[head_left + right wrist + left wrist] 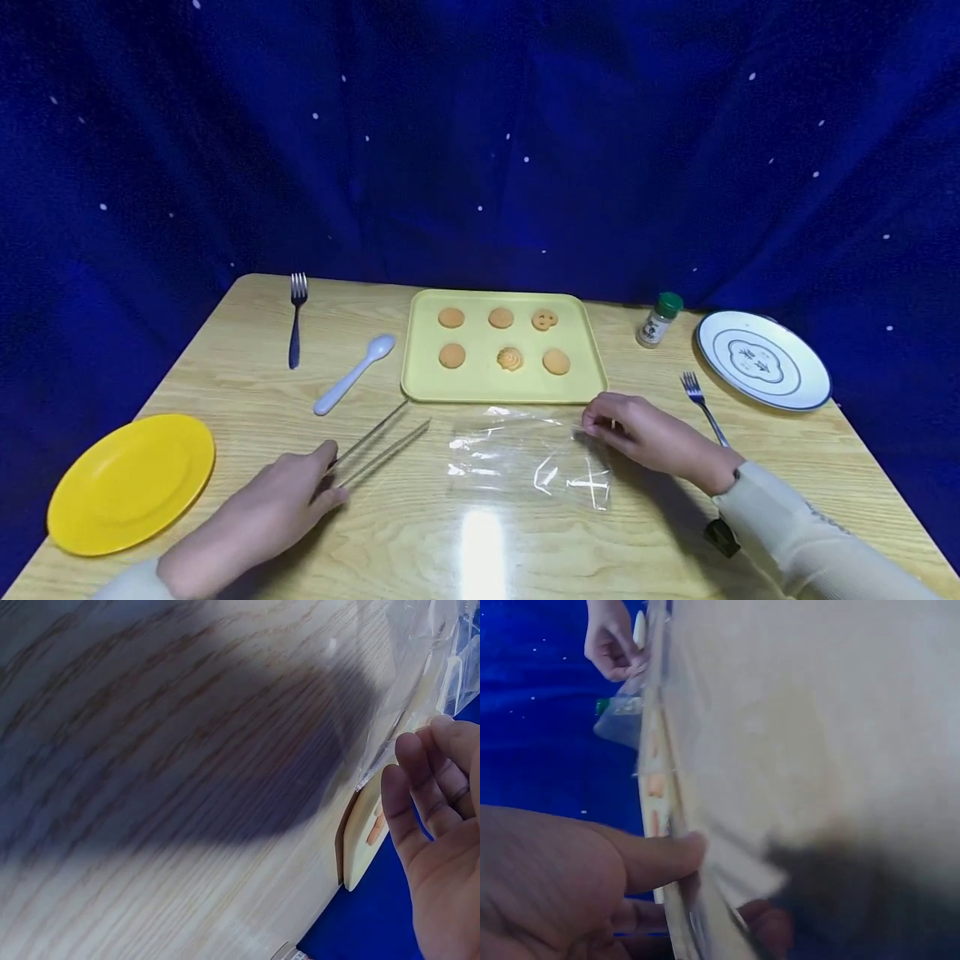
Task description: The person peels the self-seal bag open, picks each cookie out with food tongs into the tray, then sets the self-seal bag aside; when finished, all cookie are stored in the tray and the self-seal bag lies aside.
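In the head view my left hand (262,508) holds a pair of metal tongs (382,446), whose two arms stand apart and point toward the tray. My right hand (645,433) pinches the upper right corner of a clear plastic bag (517,458) in front of the tray. Several round cookies (452,356) lie in two rows on the pale yellow tray (480,388). One of them is a swirled cookie (510,359). From the left wrist, the thumb (667,859) presses on the tongs. The right wrist view has the fingertips (409,742) at the bag's edge.
A white spoon (354,375) and a fork (295,321) lie left of the tray, with a yellow plate (131,483) nearer me. To the right are a green-capped shaker (660,319), a white plate (813,392) and another fork (703,406). A blue curtain (480,150) hangs behind.
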A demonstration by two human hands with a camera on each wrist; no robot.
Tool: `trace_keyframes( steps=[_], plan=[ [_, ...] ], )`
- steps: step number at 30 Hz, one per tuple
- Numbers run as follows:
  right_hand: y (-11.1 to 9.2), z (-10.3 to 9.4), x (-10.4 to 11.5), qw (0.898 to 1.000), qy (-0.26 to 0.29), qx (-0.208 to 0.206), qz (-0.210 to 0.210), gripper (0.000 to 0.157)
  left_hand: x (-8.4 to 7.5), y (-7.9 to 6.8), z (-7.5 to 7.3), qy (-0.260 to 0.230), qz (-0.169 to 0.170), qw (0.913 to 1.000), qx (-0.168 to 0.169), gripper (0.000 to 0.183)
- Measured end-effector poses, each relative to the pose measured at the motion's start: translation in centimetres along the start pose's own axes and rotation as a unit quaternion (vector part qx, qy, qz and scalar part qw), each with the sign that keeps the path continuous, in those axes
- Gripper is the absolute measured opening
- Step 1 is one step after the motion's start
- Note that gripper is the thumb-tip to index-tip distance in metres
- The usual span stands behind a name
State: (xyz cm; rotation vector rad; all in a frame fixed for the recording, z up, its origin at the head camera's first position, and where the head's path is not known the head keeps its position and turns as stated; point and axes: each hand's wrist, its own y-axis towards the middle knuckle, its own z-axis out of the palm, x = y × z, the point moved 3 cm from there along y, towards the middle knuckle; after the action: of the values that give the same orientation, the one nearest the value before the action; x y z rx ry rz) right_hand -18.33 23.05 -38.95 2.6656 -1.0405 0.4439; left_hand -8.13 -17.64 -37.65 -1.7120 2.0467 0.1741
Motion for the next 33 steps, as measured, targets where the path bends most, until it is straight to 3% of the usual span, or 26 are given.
trace_keyframes(
  steps=[6,11,14,20,24,26,28,30,33],
  plan=[
    [0.0,0.0,-0.1,1.000,0.001,-0.004,-0.002,0.007,0.7,-0.4,0.9,0.009,-0.023,0.9997,-0.001,0.026],
    [0.0,0.1,0.0,1.000,0.002,-0.008,-0.001,0.006,0.6,-0.1,1.3,0.098,-0.042,0.9940,0.025,0.044],
    [0.0,0.3,0.2,1.000,0.008,-0.006,0.002,0.005,0.5,0.0,1.7,0.143,-0.045,0.9879,0.040,0.043],
    [-0.1,0.3,0.3,1.000,0.021,0.006,0.007,0.005,0.6,0.2,2.1,0.157,-0.038,0.9855,0.053,0.041],
    [-0.1,0.3,0.3,0.999,0.037,0.015,0.003,0.004,0.0,0.3,1.3,0.164,-0.028,0.9856,0.034,0.048],
    [-0.1,0.1,0.4,0.999,0.045,0.018,0.001,0.004,-0.8,0.6,0.4,0.177,-0.006,0.9842,-0.003,0.049],
    [-0.1,-0.3,0.5,0.999,0.048,0.020,0.004,0.004,-1.8,1.2,-0.8,0.194,0.039,0.9788,-0.052,0.047],
    [0.1,-0.9,0.7,0.999,0.040,0.015,0.009,0.005,-3.0,2.2,-2.2,0.213,0.105,0.9661,-0.102,0.045],
    [0.6,-2.2,1.1,1.000,0.008,-0.004,0.024,0.016,-4.5,4.4,-4.1,0.237,0.213,0.9361,-0.148,0.052]
  ],
)
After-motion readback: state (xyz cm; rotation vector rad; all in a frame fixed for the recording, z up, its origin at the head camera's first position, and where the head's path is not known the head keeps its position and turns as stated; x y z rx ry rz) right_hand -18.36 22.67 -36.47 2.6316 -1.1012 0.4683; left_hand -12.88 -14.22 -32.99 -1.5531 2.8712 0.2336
